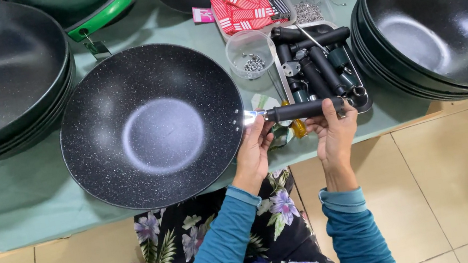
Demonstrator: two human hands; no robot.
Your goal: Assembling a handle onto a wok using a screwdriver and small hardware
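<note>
Head view: red-white packets (245, 11) behind hands (293, 137).

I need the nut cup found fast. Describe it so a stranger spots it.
Start at the speckled wok on the green table. Past its far right rim, before the tray of black handles, stands the cup. It alone is clear plastic, holding small metal nuts.

Bright, even overhead light; soft glare pools in the speckled black nonstick wok (151, 125); sharp focus, edges bowed by wide-angle distortion.
</note>
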